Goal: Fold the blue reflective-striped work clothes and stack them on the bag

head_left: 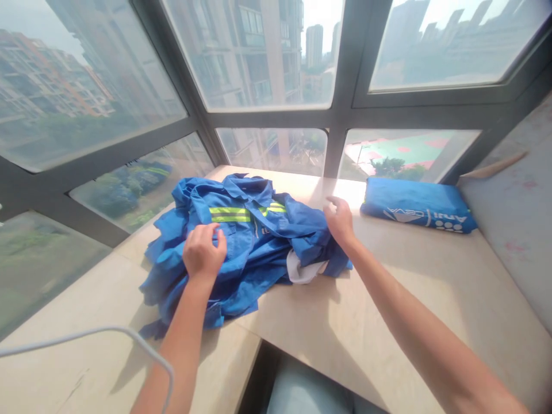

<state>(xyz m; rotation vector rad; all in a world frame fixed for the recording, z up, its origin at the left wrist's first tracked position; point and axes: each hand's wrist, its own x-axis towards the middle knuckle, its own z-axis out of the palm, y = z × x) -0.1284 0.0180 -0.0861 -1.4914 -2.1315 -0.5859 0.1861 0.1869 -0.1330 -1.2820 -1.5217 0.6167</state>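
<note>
A crumpled blue work jacket [241, 259] with a collar and yellow-green reflective stripes lies on the wooden ledge. Over its left front hangs my left hand [204, 250], fingers bent and thumb apart, with nothing visible in it; whether it touches the cloth I cannot tell. My right hand [339, 221] is at the jacket's right end, its fingers loosely curved and apart and nothing seen between them. A white piece of cloth [299, 269] shows at the jacket's lower right edge.
To the right, a folded blue garment [416, 204] with white lettering lies against the window side of the ledge [409, 259]. A grey-white cable [107, 329] loops in at lower left. Windows surround the ledge; a dark gap opens at its front edge.
</note>
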